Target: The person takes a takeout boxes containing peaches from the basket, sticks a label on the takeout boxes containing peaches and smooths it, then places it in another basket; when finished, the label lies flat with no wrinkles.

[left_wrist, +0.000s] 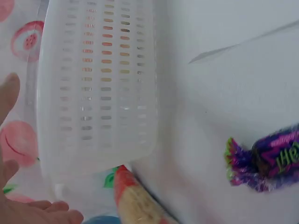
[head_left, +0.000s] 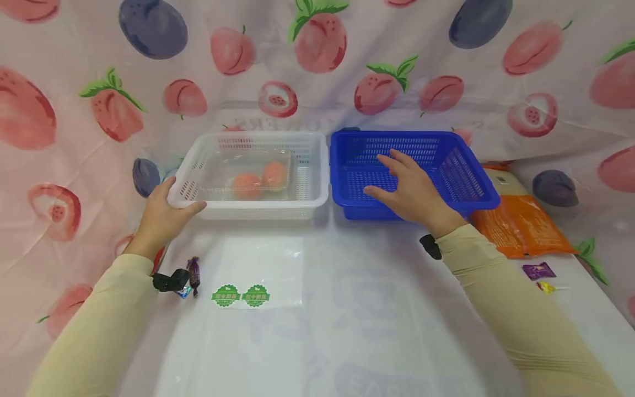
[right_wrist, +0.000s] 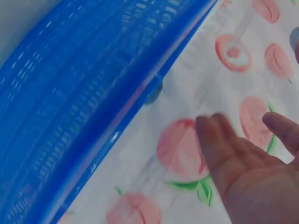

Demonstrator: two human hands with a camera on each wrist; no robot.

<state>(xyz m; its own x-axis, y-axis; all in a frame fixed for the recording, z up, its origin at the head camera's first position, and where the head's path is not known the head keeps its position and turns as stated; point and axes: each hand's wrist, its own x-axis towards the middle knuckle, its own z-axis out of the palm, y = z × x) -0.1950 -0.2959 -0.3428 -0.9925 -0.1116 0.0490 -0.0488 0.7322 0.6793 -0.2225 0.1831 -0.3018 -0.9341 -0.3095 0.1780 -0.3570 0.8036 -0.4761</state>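
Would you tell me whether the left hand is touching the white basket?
Touching. The head view shows the left hand gripping the front left corner of the white basket, thumb lying over its rim.

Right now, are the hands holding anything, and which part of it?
The left hand grips the white basket by its near left corner rim. The right hand holds nothing; its open fingers hover over the blue basket.

The blue basket (right_wrist: pixel 79 102) fills the left half of the right wrist view, its slotted wall and rim running diagonally. Beside it lies the fruit-print cloth (right_wrist: pixel 187 149). The right hand (right_wrist: pixel 252 172) shows at the lower right, fingers (right_wrist: pixel 219 140) straight, apart from the basket.
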